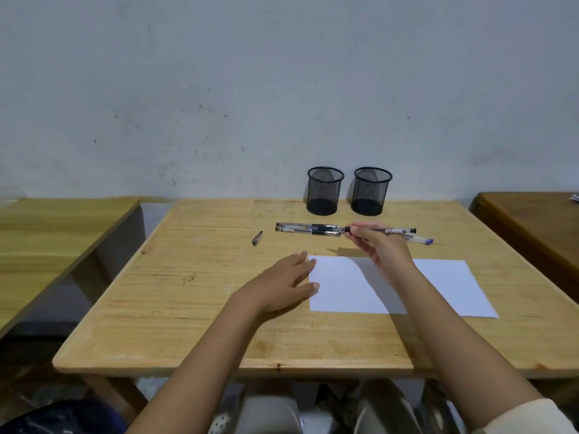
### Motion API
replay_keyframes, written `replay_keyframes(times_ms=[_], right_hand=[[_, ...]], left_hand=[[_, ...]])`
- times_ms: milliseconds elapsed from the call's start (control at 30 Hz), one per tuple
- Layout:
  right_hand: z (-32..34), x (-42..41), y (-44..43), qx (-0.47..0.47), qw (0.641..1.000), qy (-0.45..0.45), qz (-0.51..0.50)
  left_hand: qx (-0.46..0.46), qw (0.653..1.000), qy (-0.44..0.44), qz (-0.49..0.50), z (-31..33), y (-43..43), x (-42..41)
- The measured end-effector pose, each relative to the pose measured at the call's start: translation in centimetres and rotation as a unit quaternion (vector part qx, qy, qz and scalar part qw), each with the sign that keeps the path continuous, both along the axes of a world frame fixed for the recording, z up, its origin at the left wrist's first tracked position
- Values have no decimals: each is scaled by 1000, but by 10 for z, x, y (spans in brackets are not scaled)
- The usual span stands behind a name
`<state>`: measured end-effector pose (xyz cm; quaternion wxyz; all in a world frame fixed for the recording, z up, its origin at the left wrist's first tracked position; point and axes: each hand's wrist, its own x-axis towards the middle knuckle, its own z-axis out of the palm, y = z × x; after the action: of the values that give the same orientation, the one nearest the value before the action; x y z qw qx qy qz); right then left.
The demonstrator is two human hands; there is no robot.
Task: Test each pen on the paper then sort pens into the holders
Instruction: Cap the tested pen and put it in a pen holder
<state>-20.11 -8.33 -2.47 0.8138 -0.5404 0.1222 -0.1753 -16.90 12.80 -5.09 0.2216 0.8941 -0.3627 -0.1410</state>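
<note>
My right hand (377, 245) grips a black pen (391, 230) near its tip and holds it level above the table, beyond the white paper (438, 286). At the paper's left edge my left hand (282, 285) lies flat with its fingers apart, and a fingertip touches the sheet. Two more black pens (308, 229) lie side by side behind the paper. A pen with a blue cap (421, 239) rests to the right, partly behind the held pen. A loose black pen cap (257, 238) lies to the left. Two black mesh holders (324, 191) (370, 192) stand at the back against the wall.
The work sits on a light wooden table (188, 308) whose front edge is close to me. Another wooden table (47, 233) stands to the left across a gap, and a darker one (539, 223) to the right. A grey wall rises right behind the holders.
</note>
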Motion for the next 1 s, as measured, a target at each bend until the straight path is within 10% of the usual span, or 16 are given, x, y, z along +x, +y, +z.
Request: replay_keyframes(times_ms=[267,533,800,1000], right_hand=[[11,19,-9,10,1000,1,15],[11,36,-10,24,999,12,36],[14,35,9,37,995,24,88],[18,30,9,37,996,5,83]], left_hand=[[-79,952,-117,271,-2,11,71],[-123,936,-149,293,-26,1,95],[-442,854,66,267,5,-24,64],[-482,845,123,195,26,-33,58]])
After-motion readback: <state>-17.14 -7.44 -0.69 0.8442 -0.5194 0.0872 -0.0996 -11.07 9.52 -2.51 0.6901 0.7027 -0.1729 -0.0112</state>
